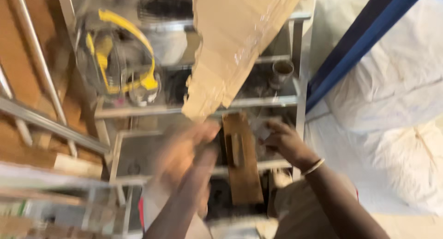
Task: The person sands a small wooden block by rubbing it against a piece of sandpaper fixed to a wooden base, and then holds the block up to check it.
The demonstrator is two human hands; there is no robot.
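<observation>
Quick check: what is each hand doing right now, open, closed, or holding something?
Left hand: too motion-blurred to tell, beside the wooden board.
Right hand: fingers curled, by the board's right edge; grip cannot be told.

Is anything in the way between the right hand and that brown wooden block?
Nothing visible blocks it. The right hand sits just beside the wooden block on the metal rack. The torn cardboard hangs above both, not between them.

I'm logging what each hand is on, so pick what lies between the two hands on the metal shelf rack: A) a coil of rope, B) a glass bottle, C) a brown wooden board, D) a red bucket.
C: a brown wooden board lies lengthwise across the shelf rack's rails, between the blurred left hand and the right hand.
</observation>
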